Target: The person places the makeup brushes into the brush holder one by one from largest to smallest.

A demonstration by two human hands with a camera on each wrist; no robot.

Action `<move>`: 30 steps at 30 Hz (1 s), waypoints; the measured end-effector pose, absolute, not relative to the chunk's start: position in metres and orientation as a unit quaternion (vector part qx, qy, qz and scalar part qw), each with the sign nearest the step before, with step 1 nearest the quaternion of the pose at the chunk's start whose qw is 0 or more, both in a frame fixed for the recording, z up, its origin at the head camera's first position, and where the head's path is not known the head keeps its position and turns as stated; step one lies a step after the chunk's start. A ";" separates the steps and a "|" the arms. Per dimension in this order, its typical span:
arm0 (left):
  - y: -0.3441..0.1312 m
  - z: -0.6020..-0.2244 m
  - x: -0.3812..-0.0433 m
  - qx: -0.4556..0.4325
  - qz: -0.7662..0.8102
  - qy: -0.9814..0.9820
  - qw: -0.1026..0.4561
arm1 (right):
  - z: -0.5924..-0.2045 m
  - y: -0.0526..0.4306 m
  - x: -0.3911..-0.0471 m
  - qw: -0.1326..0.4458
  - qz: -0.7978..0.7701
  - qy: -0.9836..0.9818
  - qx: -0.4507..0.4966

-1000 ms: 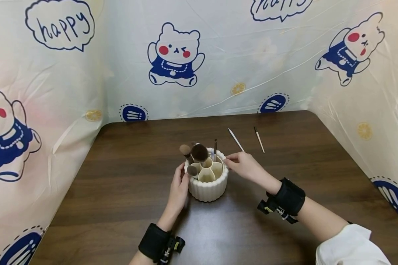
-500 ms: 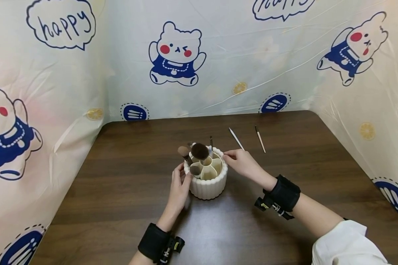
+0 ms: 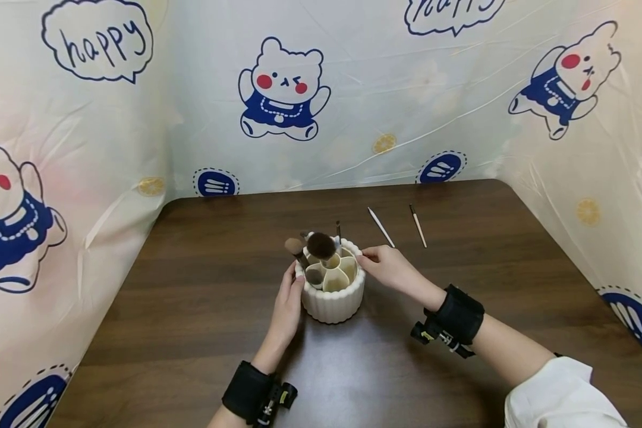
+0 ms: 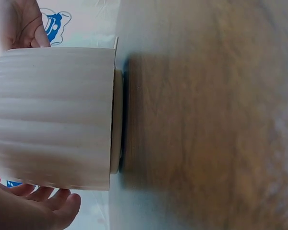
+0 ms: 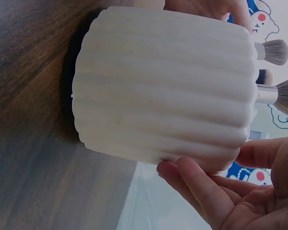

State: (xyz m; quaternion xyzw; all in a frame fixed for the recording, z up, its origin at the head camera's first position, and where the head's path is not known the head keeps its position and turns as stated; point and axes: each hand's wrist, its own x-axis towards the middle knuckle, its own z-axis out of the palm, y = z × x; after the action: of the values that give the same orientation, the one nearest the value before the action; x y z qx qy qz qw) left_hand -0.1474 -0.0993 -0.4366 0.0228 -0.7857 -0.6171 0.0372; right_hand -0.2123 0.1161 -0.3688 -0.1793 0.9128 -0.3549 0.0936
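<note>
A cream, ribbed makeup brush holder [image 3: 333, 306] with several compartments stands on the table. It carries a large dark makeup brush [image 3: 321, 245], a tan-headed brush [image 3: 294, 246], a small brush [image 3: 314, 276] low at the left and a thin dark one [image 3: 338, 229] at the back. My left hand [image 3: 287, 306] holds the holder's left side, its fingers along the ribbed wall. At the right rim my right hand [image 3: 387, 264] grips the wall, thumb by the opening and fingers outside, as the right wrist view shows. A narrower round base [image 4: 117, 122] shows beneath the holder.
Behind the holder, to the right, a white thin stick [image 3: 381, 227] and a dark-tipped thin brush [image 3: 418, 226] lie on the brown wooden table [image 3: 208, 285]. A printed curtain [image 3: 353, 89] encloses the table's back and sides.
The holder has turned a little counterclockwise as seen from above, its brushes shifting with it. My right hand has moved slightly left with the rim; my left hand stays at the side.
</note>
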 end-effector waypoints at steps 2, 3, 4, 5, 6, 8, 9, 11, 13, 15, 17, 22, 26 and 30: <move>-0.099 -0.436 -0.147 0.024 -0.619 -0.784 0.040 | -0.369 0.116 -0.213 0.089 -0.356 0.912 -0.182; -0.099 -0.436 -0.147 0.025 -0.620 -0.783 0.041 | -0.369 0.116 -0.214 0.088 -0.357 0.912 -0.183; -0.099 -0.435 -0.147 0.025 -0.619 -0.784 0.043 | -0.369 0.116 -0.214 0.087 -0.358 0.912 -0.183; -0.099 -0.435 -0.147 0.025 -0.621 -0.782 0.044 | -0.369 0.116 -0.214 0.086 -0.358 0.911 -0.183; -0.098 -0.435 -0.147 0.024 -0.620 -0.783 0.047 | -0.369 0.115 -0.215 0.085 -0.358 0.912 -0.183; -0.098 -0.436 -0.147 0.019 -0.622 -0.781 0.052 | -0.370 0.115 -0.216 0.084 -0.361 0.911 -0.182; -0.098 -0.436 -0.147 0.017 -0.621 -0.781 0.053 | -0.370 0.115 -0.216 0.084 -0.362 0.911 -0.180; -0.098 -0.437 -0.147 0.013 -0.621 -0.781 0.057 | -0.370 0.115 -0.217 0.081 -0.362 0.911 -0.180; -0.098 -0.437 -0.147 0.013 -0.618 -0.784 0.060 | -0.371 0.114 -0.218 0.082 -0.363 0.910 -0.182; -0.098 -0.437 -0.148 0.016 -0.615 -0.786 0.061 | -0.371 0.115 -0.219 0.082 -0.360 0.911 -0.186; -0.098 -0.437 -0.148 0.019 -0.612 -0.789 0.062 | -0.371 0.116 -0.222 0.091 -0.366 0.908 -0.182; -0.099 -0.437 -0.148 0.021 -0.608 -0.791 0.062 | -0.373 0.127 -0.243 0.098 -0.406 0.900 -0.127; -0.098 -0.437 -0.148 0.019 -0.608 -0.792 0.062 | -0.376 0.142 -0.272 0.059 -0.425 0.900 -0.078; -0.098 -0.438 -0.148 0.020 -0.606 -0.793 0.060 | -0.382 0.160 -0.301 0.020 -0.412 0.911 -0.023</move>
State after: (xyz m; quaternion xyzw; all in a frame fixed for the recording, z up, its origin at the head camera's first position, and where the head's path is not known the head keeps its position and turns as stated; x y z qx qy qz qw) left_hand -0.1484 -0.0983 -0.4379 0.0200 -0.7929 -0.6062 0.0597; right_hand -0.3013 0.1603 -0.3819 -0.0229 0.9106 -0.4121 0.0196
